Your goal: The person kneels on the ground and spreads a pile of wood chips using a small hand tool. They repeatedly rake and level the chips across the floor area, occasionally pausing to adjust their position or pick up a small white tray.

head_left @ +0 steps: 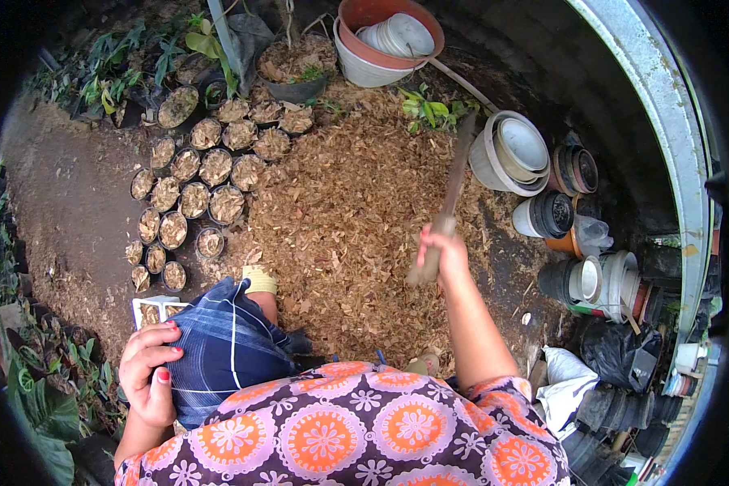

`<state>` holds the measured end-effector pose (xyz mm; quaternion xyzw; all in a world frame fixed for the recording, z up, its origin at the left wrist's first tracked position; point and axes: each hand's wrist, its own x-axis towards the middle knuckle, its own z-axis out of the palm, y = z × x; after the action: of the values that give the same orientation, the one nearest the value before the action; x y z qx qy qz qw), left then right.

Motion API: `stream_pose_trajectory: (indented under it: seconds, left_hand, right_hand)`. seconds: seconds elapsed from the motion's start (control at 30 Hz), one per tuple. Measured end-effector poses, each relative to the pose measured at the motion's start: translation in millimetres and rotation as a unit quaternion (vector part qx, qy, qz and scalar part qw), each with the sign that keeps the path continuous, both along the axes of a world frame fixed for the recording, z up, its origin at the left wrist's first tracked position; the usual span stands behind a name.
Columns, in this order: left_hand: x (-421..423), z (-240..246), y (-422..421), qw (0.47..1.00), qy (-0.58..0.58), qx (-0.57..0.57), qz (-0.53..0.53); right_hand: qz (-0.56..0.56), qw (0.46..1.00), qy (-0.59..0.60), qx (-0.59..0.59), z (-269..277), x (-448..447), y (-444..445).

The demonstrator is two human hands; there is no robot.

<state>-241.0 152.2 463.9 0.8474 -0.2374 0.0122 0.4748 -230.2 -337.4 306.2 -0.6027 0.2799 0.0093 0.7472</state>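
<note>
My right hand [446, 252] is closed around the handle of a long-bladed tool, seemingly a machete [458, 167], somewhat blurred, its dark blade pointing away over the chips. Below it spreads a bed of brown wood chips or chopped dry plant matter [346, 212]. My left hand [152, 370] holds nothing and rests with fingers apart on my knee, over blue checked cloth [219, 358]. Beyond that knee, small black pots filled with chips [215, 167] stand in rows on the ground. A white divided container [152, 302] is partly hidden behind the knee.
Stacked pale pots [483, 152] and other nested pots [544, 215] line the right side. A reddish-brown basin [392, 51] holding white pots stands at the top. Leafy plants [115, 73] grow at upper left. A white sack [565, 386] and a black plastic bag [619, 355] lie at lower right.
</note>
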Motion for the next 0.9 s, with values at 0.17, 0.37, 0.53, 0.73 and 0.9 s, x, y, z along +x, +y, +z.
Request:
stream_pose_trajectory:
  seconds: [0.17,0.37,0.53,0.73,0.9]
  left_hand:
    - [-1.7,0.6,-5.9,1.0,-0.001,-0.01,-0.001]
    - [-4.5,-0.6,2.4,1.0,0.006,0.009,0.023]
    - [-3.1,-2.2,8.3,0.999,0.016,0.015,0.024]
    - [-3.3,0.6,2.6,0.999,0.021,0.028,0.025]
    - [-2.0,4.1,-5.9,0.999,0.021,0.028,0.027]
  right_hand:
    - [-0.055,0.987,0.044,-0.141,-76.2,39.6,50.5]
    - [0.18,0.903,0.39,-0.018,-133.3,-66.3,-2.3]
    - [-0.004,0.962,0.273,-0.012,-137.8,-131.3,-90.8]
    - [-0.207,0.915,0.342,0.056,-187.4,-132.5,-74.1]
    - [-0.096,0.935,0.334,0.064,-169.8,-56.9,-67.7]
